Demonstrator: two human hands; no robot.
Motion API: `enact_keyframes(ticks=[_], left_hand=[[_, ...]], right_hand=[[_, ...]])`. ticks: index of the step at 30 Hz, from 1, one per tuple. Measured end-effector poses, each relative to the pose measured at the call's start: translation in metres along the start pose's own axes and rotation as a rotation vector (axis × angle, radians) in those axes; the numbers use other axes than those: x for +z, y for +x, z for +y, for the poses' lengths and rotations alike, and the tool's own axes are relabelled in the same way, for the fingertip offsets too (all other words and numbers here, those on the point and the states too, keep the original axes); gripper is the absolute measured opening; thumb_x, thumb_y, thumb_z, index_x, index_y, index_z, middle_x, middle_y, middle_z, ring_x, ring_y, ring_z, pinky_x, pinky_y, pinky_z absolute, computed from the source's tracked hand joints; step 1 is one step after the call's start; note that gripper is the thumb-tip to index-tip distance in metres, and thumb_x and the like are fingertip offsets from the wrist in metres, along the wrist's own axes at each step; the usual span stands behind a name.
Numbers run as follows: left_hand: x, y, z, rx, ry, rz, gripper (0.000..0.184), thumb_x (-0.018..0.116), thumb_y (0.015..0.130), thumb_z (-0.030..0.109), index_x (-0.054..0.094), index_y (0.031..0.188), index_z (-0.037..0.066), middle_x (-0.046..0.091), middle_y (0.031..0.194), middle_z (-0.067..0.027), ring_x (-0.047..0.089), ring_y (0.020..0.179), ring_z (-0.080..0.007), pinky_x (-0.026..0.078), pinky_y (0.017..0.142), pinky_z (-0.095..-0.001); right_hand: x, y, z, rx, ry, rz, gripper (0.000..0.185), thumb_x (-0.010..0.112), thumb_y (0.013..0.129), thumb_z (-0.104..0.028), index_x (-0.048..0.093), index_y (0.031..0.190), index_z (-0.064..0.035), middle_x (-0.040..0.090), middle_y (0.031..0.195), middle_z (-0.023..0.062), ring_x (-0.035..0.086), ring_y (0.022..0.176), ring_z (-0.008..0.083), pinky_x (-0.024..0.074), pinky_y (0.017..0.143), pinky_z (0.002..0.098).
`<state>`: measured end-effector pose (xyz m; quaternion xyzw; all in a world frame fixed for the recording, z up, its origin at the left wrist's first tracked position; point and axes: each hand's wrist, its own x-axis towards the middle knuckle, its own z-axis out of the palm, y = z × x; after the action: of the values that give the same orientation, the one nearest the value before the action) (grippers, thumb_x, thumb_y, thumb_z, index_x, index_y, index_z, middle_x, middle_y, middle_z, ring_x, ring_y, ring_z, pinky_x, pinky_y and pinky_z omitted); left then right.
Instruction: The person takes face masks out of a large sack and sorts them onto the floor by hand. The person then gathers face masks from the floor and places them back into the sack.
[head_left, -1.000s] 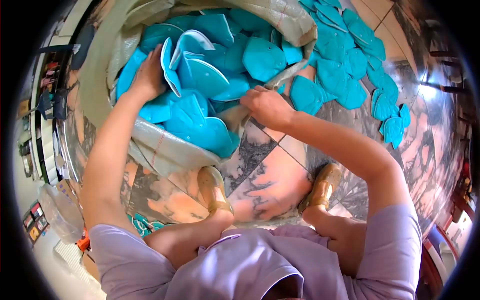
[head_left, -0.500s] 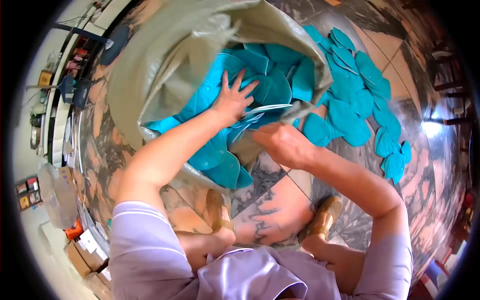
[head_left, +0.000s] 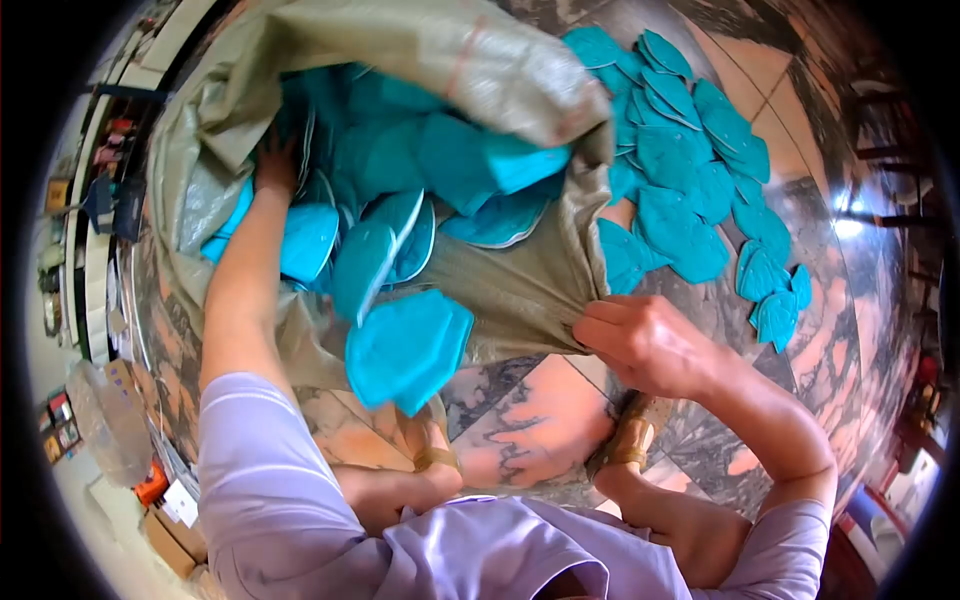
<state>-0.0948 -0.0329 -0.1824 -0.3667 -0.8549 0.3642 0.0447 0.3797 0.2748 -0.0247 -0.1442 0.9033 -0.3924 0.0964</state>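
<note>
A big beige woven sack (head_left: 520, 290) lies with its mouth facing me. Inside are many teal folded fabric pieces (head_left: 420, 150), rounded to a point, with pale edges. My left hand (head_left: 277, 168) reaches into the sack's left side, fingers apart in the shade against the pieces; the fingertips are partly hidden. My right hand (head_left: 640, 340) is closed around the sack's rim at the lower right, pulling the cloth taut. Between my hands, a teal fabric piece (head_left: 410, 345) hangs over the near lip of the sack, above the floor.
More teal pieces (head_left: 685, 160) are heaped on the marbled tile floor (head_left: 540, 420) right of the sack. My sandalled feet (head_left: 630, 445) stand just in front of it. Cardboard boxes (head_left: 175, 540) and a clear plastic bag (head_left: 110, 410) line the left side, with dark furniture legs at right.
My left hand has moved left and deeper into the sack. My right hand has come down and right, gripping the rim and stretching it. Several pieces have shifted toward the near lip.
</note>
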Motion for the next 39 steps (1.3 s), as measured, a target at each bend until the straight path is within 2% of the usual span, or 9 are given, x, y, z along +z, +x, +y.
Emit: enact_keyframes(ticks=[2,5,7,13,18,20,24,31,39], left_hand=[[0.009,0.011,0.007,0.027,0.03,0.223,0.046,0.063,0.084,0.022,0.065,0.128,0.008,0.055,0.14,-0.0189,0.04,0.138,-0.0408,0.03,0.117,-0.0481],[-0.059,0.022,0.017,0.14,-0.117,-0.319,0.038,0.065,0.08,0.019,0.07,0.115,0.005,0.063,0.125,-0.0219,0.054,0.124,-0.0389,0.043,0.107,-0.0459],[-0.081,0.005,0.019,0.347,-0.106,-0.026,0.019,0.062,0.083,0.012,0.069,0.097,0.001,0.068,0.107,-0.0209,0.066,0.092,-0.0394,0.053,0.084,-0.048],[-0.234,-0.131,0.11,0.624,-0.762,0.571,0.012,0.06,0.09,0.014,0.066,0.096,0.006,0.068,0.095,-0.0137,0.067,0.083,-0.0319,0.054,0.071,-0.0423],[-0.261,-0.236,0.147,1.132,-1.203,0.266,0.026,0.064,0.085,0.011,0.064,0.111,0.008,0.065,0.103,-0.0096,0.066,0.096,-0.0281,0.056,0.074,-0.0381],[-0.222,-0.262,0.184,1.051,-1.009,0.021,0.032,0.06,0.084,0.012,0.059,0.115,0.009,0.061,0.12,-0.0107,0.064,0.106,-0.0269,0.056,0.076,-0.0366],[-0.135,-0.237,0.19,0.681,-0.81,-0.069,0.121,0.091,0.062,0.024,0.016,0.157,0.011,0.014,0.161,-0.0201,0.019,0.145,-0.0501,0.031,0.113,-0.0582],[-0.091,-0.159,0.204,0.223,-0.739,-0.253,0.125,0.093,0.056,0.043,0.024,0.156,0.015,0.02,0.16,-0.0215,0.021,0.144,-0.0478,0.029,0.114,-0.057],[-0.113,-0.098,0.256,0.402,-0.945,-0.09,0.125,0.09,0.06,0.039,0.015,0.158,0.019,0.012,0.163,-0.0202,0.015,0.148,-0.0436,0.022,0.117,-0.0589]], right_hand=[[0.01,0.001,0.012,-0.011,-0.041,0.107,0.017,0.06,0.073,-0.004,0.053,0.089,-0.0035,0.054,0.085,0.0145,0.06,0.08,0.0362,0.0501,0.066,0.044],[0.01,0.014,0.017,0.029,-0.118,0.198,0.015,0.06,0.075,-0.005,0.052,0.087,-0.0047,0.05,0.083,0.0132,0.06,0.08,0.0333,0.0507,0.064,0.0424],[0.011,0.018,0.024,-0.036,-0.126,0.193,0.015,0.061,0.075,-0.006,0.053,0.087,-0.0053,0.051,0.084,0.0129,0.061,0.081,0.0329,0.051,0.064,0.0429],[0.017,0.021,0.033,-0.032,-0.037,0.249,0.01,0.061,0.078,-0.005,0.055,0.085,-0.0036,0.053,0.087,0.0144,0.062,0.081,0.0364,0.0509,0.065,0.0448],[0.009,0.041,0.037,-0.063,-0.088,0.5,0.011,0.064,0.077,-0.005,0.056,0.085,-0.0024,0.055,0.085,0.0156,0.061,0.081,0.0392,0.0496,0.066,0.0484],[-0.006,0.059,0.025,-0.179,-0.07,0.63,0.011,0.062,0.077,-0.005,0.057,0.086,-0.0023,0.056,0.085,0.0165,0.061,0.082,0.0411,0.0495,0.066,0.0495],[-0.03,0.09,0.0,-0.362,-0.052,0.74,0.012,0.058,0.073,-0.004,0.061,0.083,-0.0004,0.062,0.083,0.0203,0.063,0.081,0.0435,0.051,0.068,0.0505],[-0.033,0.11,-0.006,-0.267,0.059,0.735,0.016,0.059,0.068,-0.007,0.068,0.081,-0.0007,0.067,0.078,0.0213,0.066,0.08,0.0428,0.0535,0.071,0.0498],[-0.018,0.12,-0.021,-0.315,0.187,0.683,0.014,0.066,0.067,-0.007,0.062,0.077,0.0022,0.064,0.079,0.018,0.067,0.077,0.0386,0.055,0.067,0.0463]])
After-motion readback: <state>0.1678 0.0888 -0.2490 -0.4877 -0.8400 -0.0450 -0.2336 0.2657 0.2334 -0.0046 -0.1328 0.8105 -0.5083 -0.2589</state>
